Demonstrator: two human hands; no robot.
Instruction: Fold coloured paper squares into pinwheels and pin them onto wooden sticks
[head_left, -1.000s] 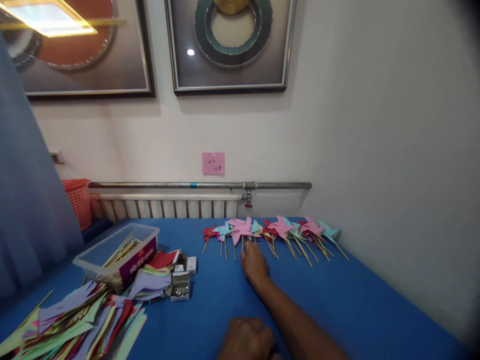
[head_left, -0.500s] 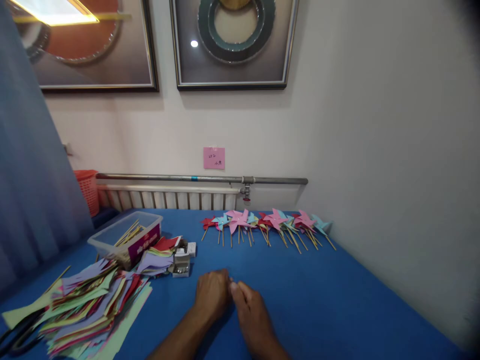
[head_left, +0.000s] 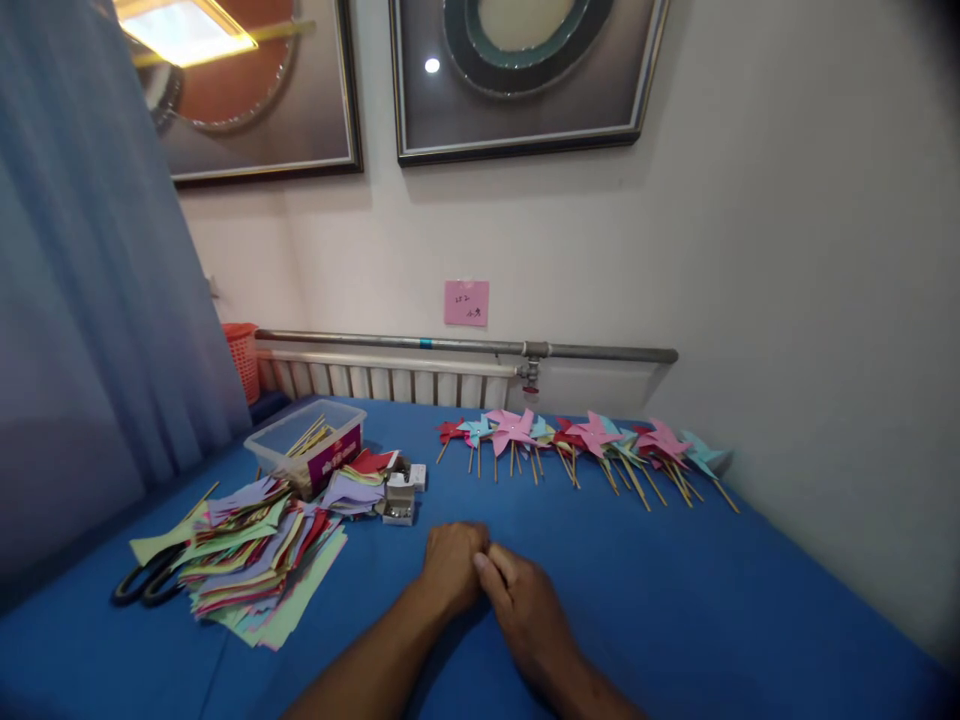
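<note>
My left hand [head_left: 455,563] and my right hand [head_left: 523,597] are pressed together, low over the blue tabletop [head_left: 637,590]. Both are closed, the right thumb lying against the side of the left hand. Nothing shows in either of them, though the inner fingers are hidden. Beyond them, a row of paper pinwheels [head_left: 513,428] on sticks lies along the back. Left of my hands stand small open boxes [head_left: 400,507] with metal bits, beside cut coloured paper squares [head_left: 354,492].
A large fanned stack of coloured paper [head_left: 255,560] lies at the left, with black-handled scissors [head_left: 150,578] by it. Behind stands a clear plastic box [head_left: 262,440] of sticks. Pipes [head_left: 465,346] run along the wall; a blue curtain [head_left: 97,300] hangs at left.
The view has turned left, so everything sits further right in the picture and the scissors show more fully. My hands have come closer together, the right pressing onto the left.
</note>
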